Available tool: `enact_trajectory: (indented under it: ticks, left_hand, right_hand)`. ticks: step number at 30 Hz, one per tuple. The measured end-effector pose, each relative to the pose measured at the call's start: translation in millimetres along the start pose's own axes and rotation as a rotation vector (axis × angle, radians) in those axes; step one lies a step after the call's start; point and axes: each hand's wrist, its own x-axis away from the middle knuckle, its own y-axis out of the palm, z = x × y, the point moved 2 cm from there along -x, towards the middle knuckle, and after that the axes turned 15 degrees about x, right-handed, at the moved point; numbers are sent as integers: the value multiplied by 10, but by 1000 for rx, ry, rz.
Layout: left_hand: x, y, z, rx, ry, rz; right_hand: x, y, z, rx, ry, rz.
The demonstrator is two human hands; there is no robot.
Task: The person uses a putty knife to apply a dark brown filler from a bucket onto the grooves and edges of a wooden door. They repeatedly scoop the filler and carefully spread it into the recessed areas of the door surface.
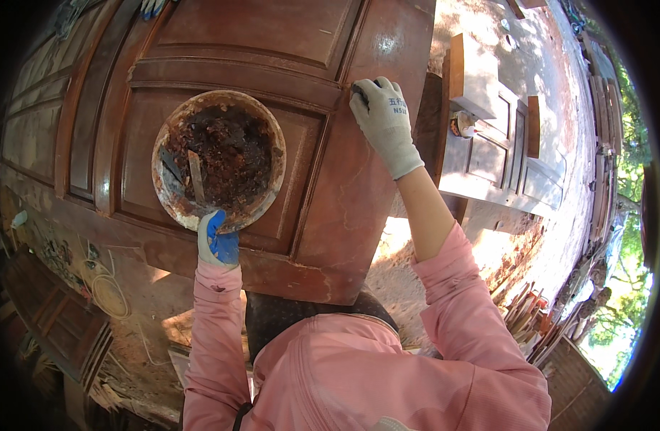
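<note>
My left hand (219, 239), in a grey glove with a blue palm, grips the near rim of a round bucket (278, 169). Dark reddish-brown, lumpy paste (236, 147) fills the bucket, and a flat wooden stick (195, 176) and a dark blade-like scraper (172, 164) lean in it. Below the bucket lies a brown panelled wooden door (330, 208). My right hand (379, 108), gloved in grey, rests closed on the door's right-hand frame. Its fingers curl under, so whatever they hold is hidden.
More panelled doors (82, 144) lie at the left, and another door (488, 161) with wooden blocks on it stands at the right. A blue-and-white glove (151, 7) shows at the top edge. A coiled hose (111, 294) lies on the ground, and scrap wood (520, 320) is piled lower right.
</note>
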Motion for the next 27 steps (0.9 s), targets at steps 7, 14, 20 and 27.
enact_trajectory:
  ticks: [7,14,20,27]
  left_hand:
    - [16,32,-19,-38,21,1]
    - [33,51,-28,-71,34,-1]
    - [20,32,-9,-92,17,-33]
    - [41,73,-10,-57,14,-18]
  right_hand:
    - [50,-3,-53,5,-5,-27]
    - [64,6,-67,-36,10,-8]
    - [72,42,-61,-38,11,118]
    - [202,176,-89,68,-29,168]
